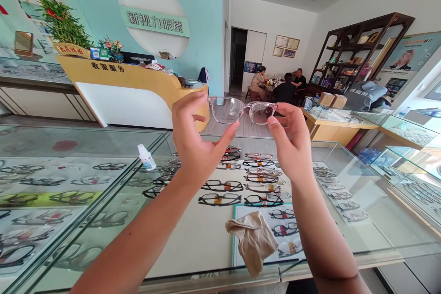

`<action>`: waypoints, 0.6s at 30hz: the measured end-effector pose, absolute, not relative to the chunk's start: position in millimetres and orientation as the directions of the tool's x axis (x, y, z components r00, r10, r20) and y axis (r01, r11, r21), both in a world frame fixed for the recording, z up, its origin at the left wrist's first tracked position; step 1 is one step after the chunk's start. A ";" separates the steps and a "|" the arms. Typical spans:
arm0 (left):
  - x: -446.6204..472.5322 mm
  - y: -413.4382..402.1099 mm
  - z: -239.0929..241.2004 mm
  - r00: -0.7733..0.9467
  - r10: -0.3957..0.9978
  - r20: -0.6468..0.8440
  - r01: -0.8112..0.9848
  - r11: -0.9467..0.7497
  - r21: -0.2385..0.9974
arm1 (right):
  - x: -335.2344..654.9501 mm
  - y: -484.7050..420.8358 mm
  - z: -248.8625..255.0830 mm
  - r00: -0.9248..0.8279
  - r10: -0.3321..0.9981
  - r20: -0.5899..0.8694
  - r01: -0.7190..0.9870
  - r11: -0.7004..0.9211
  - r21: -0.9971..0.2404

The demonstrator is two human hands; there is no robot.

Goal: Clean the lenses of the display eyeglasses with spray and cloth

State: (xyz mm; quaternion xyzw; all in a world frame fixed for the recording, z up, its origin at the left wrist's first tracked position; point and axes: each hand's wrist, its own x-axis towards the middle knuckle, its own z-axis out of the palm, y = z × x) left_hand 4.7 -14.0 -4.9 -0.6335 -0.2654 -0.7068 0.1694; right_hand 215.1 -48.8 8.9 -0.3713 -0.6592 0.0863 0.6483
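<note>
Grip is a light two-handed pinch: the left hand (191, 135) and the right hand (292, 142) each hold one outer corner of a pair of clear glasses (246, 108), fingers near the top corners and thumbs by the lower rims, palms off the frame. The clear glasses are held up above the far side of the glass counter (193, 239), roughly level. Holding them by the edges appears intended to leave the lenses unobstructed and share support between both sides. A tan cloth (253, 239) lies crumpled on the counter between the forearms, reaching its front edge, presumably for easy reach; a white bottle (147, 158) stands to the left, well apart from the arms. Display glasses (262, 178) lie in rows beneath the glass, apparently so that each can be seen. Writing noted: the round wall sign (155, 20) reads 新视力眼镜, and the front desk (138, 78) reads 收银服务 (cashier service). Two code cards (104, 53) stand on the desk. Small print on one held lens cannot be made out, nor can the bottle's label or the display stickers. Text on the poster (406, 59) at far right is not reliably legible.
</note>
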 end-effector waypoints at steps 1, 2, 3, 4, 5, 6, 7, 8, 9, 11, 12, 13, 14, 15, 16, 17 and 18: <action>4.3 -12.3 -5.6 -0.145 0.121 0.982 0.554 -0.812 0.182 | 215.5 -47.8 8.4 0.094 0.607 0.789 0.367 0.716 -0.594; 3.7 -10.5 -6.2 -0.149 0.146 0.978 0.532 -0.822 0.204 | 215.7 -47.0 8.1 0.069 0.612 0.788 0.359 0.721 -0.592; 3.0 -8.7 -6.8 -0.152 0.174 0.973 0.511 -0.829 0.228 | 215.7 -46.6 7.9 0.047 0.617 0.786 0.355 0.725 -0.590; 2.2 -7.1 -7.2 -0.155 0.201 0.967 0.492 -0.833 0.252 | 215.5 -46.7 8.0 0.033 0.620 0.784 0.355 0.726 -0.590; 1.3 -5.8 -7.6 -0.158 0.222 0.962 0.477 -0.836 0.271 | 215.1 -47.3 8.3 0.029 0.623 0.782 0.356 0.724 -0.591; 0.4 -4.6 -7.8 -0.162 0.238 0.958 0.465 -0.837 0.286 | 214.4 -48.3 8.9 0.032 0.625 0.780 0.356 0.722 -0.594; -0.4 -3.6 -7.9 -0.167 0.248 0.954 0.455 -0.839 0.298 | 213.5 -49.8 9.6 0.040 0.628 0.777 0.355 0.718 -0.598; -1.2 -2.8 -8.0 -0.170 0.254 0.952 0.445 -0.842 0.304 | 212.7 -51.3 10.5 0.050 0.629 0.776 0.353 0.716 -0.603; -1.9 -2.2 -8.1 -0.172 0.255 0.952 0.435 -0.847 0.306 | 212.0 -52.8 11.3 0.061 0.628 0.776 0.353 0.714 -0.605; -2.5 -1.5 -8.4 -0.175 0.255 0.951 0.421 -0.854 0.306 | 211.3 -54.1 12.6 0.076 0.618 0.782 0.360 0.714 -0.600; -2.4 -1.6 -8.6 -0.177 0.254 0.951 0.420 -0.854 0.306 | 211.4 -53.7 12.9 0.083 0.610 0.788 0.365 0.717 -0.593; -2.1 -2.0 -8.9 -0.181 0.249 0.951 0.425 -0.852 0.304 | 211.8 -52.6 13.0 0.091 0.601 0.794 0.368 0.721 -0.587; -1.6 -2.7 -9.1 -0.185 0.241 0.953 0.438 -0.847 0.300 | 212.6 -50.9 13.0 0.099 0.594 0.798 0.368 0.723 -0.584; -0.9 -3.9 -9.2 -0.190 0.232 0.954 0.457 -0.839 0.295 | 213.6 -49.0 13.0 0.106 0.591 0.800 0.363 0.726 -0.584; -0.2 -5.3 -9.3 -0.192 0.217 0.957 0.480 -0.830 0.285 | 214.8 -47.3 13.2 0.113 0.592 0.798 0.355 0.726 -0.588; 0.5 -6.9 -9.3 -0.189 0.201 0.961 0.501 -0.822 0.271 | 216.2 -46.2 13.6 0.117 0.596 0.795 0.347 0.725 -0.595; 1.2 -8.6 -9.2 -0.184 0.188 0.965 0.519 -0.815 0.258 | 217.7 -46.1 14.4 0.118 0.602 0.789 0.339 0.723 -0.602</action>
